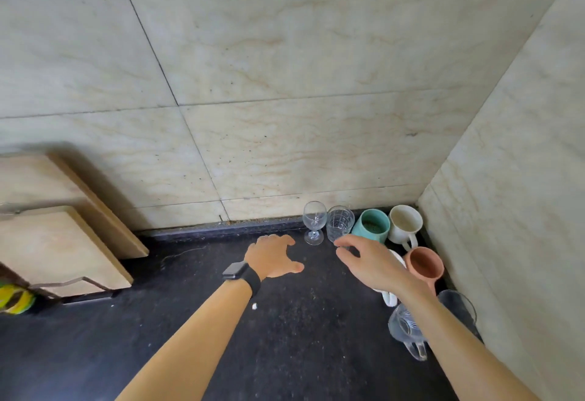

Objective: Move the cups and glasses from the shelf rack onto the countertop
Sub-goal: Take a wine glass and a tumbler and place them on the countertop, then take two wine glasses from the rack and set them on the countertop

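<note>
Cups and glasses are grouped upright in the table's far right corner: a smooth stemmed wine glass, a cut-pattern tumbler, a glazed teal cup. The right hand is held spread and empty just before the tumbler, the left hand likewise beside the wine glass.

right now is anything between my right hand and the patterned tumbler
Nothing visible. The right hand is open with its fingertips at the base of the patterned tumbler; the wine glass stands close on its left and the teal mug on its right.
</note>
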### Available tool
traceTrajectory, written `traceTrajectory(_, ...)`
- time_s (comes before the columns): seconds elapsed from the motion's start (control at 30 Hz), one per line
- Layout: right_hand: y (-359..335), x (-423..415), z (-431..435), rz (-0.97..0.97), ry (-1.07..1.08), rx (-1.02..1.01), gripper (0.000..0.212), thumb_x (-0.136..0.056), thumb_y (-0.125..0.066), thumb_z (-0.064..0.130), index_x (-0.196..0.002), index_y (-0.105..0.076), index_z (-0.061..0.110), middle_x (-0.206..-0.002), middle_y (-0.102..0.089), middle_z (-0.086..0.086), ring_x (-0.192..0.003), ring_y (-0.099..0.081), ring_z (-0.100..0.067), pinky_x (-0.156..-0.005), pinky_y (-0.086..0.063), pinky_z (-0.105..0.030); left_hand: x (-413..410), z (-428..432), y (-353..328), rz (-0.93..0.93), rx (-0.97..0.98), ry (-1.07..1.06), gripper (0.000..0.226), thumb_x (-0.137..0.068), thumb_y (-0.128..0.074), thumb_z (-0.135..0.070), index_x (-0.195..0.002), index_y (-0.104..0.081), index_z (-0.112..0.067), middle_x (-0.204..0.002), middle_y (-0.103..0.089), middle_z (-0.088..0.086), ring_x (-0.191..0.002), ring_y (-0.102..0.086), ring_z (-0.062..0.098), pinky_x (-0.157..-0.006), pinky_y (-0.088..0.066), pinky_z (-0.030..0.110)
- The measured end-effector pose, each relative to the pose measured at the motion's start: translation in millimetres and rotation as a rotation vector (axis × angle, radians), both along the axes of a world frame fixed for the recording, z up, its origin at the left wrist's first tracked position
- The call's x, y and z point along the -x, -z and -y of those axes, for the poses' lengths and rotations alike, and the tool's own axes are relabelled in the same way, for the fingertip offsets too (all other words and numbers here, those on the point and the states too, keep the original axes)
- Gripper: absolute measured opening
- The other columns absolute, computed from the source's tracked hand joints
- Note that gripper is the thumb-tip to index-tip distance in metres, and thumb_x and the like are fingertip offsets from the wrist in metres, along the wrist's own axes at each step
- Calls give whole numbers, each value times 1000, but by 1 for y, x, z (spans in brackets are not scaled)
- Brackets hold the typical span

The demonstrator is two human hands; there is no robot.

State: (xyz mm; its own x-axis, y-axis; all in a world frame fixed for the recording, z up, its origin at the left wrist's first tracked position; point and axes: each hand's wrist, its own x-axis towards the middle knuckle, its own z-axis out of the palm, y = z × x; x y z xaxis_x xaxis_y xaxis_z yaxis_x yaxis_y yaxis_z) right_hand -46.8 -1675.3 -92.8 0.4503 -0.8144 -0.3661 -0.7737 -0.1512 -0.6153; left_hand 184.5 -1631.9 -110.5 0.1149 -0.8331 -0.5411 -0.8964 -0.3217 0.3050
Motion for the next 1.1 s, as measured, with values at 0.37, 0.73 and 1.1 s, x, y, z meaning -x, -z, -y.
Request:
traceTrajectory(0.37,-169,-103,-70,94,-409,673,38,-104,-43,36,-138,-59,27,-145,-57,11,-139,-40,-23,-112,-36,-40,-63,-151,-169,341,553,-187,47,-95,-50,-43,-141,-49,-32,-144,-53,-3,-132,-47,22,-106,-40,40)
traceTrajectory(0.73,-223,-211,-275,458,-891,806,36,-101,-48,33,-132,-64,25,-138,-63,4,-127,-49,-27,-106,-40,-40,-68,-468,-243,740,574,-818,47,-93,-49,-46,-138,-50,-33,-140,-56,-4,-129,-49,23,-102,-38,38)
traceTrajectory(1.1,-237,-230,-638,731,-1530,665,35,-98,-49,38,-129,-64,32,-131,-67,7,-121,-54,-26,-101,-47,-42,76,-836,-268,999,364,-1471,44,-91,-53,-46,-134,-55,-35,-135,-60,-3,-123,-54,23,-97,-44,38)
